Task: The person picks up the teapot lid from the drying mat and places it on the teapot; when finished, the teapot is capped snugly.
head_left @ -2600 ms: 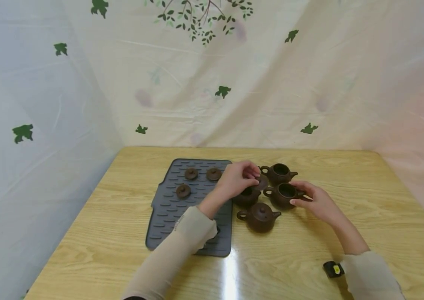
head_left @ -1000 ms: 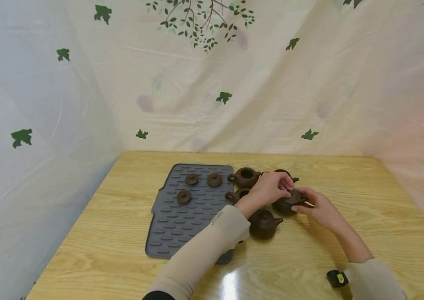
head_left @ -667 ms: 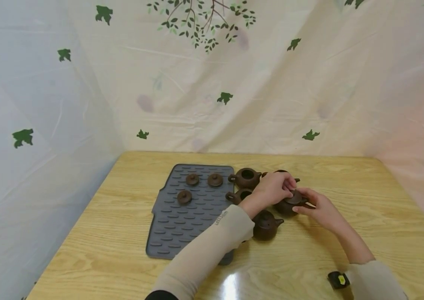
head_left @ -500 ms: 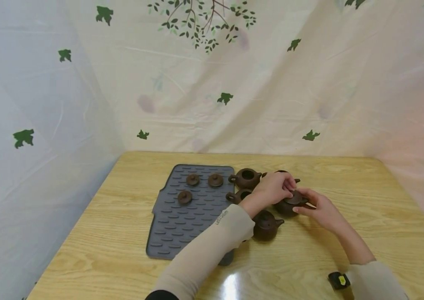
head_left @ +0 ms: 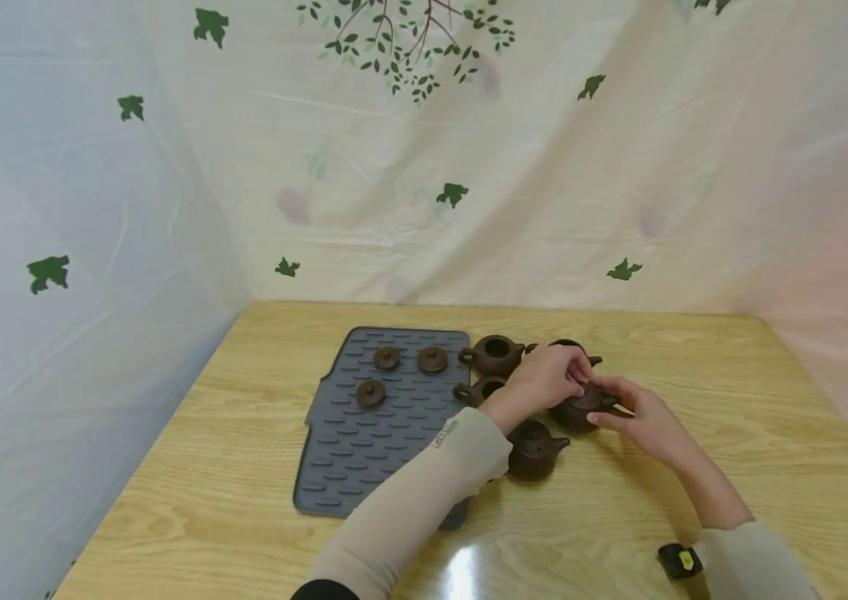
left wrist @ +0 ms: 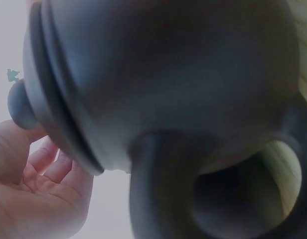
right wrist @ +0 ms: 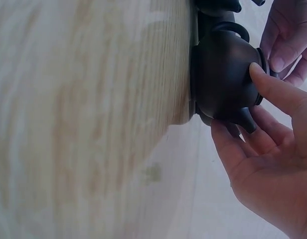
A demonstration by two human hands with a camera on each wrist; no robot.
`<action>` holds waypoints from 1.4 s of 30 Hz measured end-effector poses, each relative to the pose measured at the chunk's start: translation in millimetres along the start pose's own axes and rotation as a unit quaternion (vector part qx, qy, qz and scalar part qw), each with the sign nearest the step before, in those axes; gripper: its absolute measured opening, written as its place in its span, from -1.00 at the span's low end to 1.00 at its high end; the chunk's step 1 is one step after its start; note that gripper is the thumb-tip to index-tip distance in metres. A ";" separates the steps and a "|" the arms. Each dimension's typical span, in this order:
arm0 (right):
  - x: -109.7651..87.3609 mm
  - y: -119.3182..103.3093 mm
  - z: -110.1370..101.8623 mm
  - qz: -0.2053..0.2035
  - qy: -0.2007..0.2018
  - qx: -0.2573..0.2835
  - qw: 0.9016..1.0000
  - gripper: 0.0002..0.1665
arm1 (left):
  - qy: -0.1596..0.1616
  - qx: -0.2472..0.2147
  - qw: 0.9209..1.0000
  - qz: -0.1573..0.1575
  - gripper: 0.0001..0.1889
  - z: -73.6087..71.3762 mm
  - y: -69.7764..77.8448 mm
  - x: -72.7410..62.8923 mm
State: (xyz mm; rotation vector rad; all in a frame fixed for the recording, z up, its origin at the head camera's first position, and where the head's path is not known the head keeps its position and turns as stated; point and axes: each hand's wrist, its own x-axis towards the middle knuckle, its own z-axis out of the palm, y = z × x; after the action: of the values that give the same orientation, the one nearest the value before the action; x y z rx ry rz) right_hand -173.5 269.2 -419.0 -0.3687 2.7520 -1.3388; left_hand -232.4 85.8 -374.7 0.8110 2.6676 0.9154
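My right hand (head_left: pixel 641 419) holds a dark brown clay teapot (right wrist: pixel 226 69) at its spout side, thumb near the rim and other fingers around the spout. Reaching across from the left, my left hand (head_left: pixel 546 377) pinches the knob of a round lid (head_left: pixel 586 394), which sits over that teapot's mouth. A second lidded teapot (head_left: pixel 532 452) stands in front of it and looms large in the left wrist view. Behind and to the left are lidless teapots: one at the back left (head_left: pixel 495 355), one half hidden under my left wrist (head_left: pixel 479 390), and one behind my left hand (head_left: pixel 569 346).
A grey ridged mat (head_left: pixel 363 433) lies left of the teapots, bearing three loose lids, among them a front lid (head_left: pixel 370 393). My left sleeve passes over the mat's right side. A small black object (head_left: pixel 679 561) with a yellow mark is by my right cuff.
My left hand has carried the lid rightward from above the left teapots onto the teapot in my right hand. Over the last second both hands have stayed almost still.
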 end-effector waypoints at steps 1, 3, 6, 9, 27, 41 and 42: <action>0.0 -0.4 -0.3 0.002 0.000 0.000 1.000 -0.34 | 0.000 0.002 1.000 -0.001 -0.86 -0.3 0.2 0.0; 0.3 -1.0 -0.7 0.002 -0.001 -0.001 1.000 -0.33 | 0.000 0.007 1.000 -0.003 -0.86 -0.3 0.3 0.0; 0.8 -1.7 -0.4 0.001 -0.002 0.001 1.000 -0.33 | 0.001 0.012 1.000 -0.005 -0.86 -0.3 -0.3 -0.4; 0.7 -1.8 0.4 -0.001 0.000 0.000 1.000 -0.33 | -0.002 0.009 1.000 -0.005 -0.85 -0.7 -0.9 -1.8; -8.8 -5.0 -8.0 -0.020 0.039 -0.004 0.999 -0.42 | -0.019 -0.051 0.998 0.018 -0.85 -9.2 -13.9 -16.3; -13.2 -18.8 -11.2 -0.038 0.112 -0.037 0.992 -0.49 | 0.005 -0.076 0.997 0.016 -0.85 -33.0 -37.6 -39.6; -13.8 -21.3 -11.3 -0.036 0.115 -0.038 0.992 -0.49 | 0.008 -0.076 0.997 0.019 -0.85 -36.1 -40.3 -42.5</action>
State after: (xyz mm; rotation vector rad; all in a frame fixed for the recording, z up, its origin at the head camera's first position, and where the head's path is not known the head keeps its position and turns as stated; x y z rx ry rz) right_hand -157.9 268.5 -395.9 -0.3418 3.0110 -1.3774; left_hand -227.6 17.3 -370.5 0.8247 2.5644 1.1233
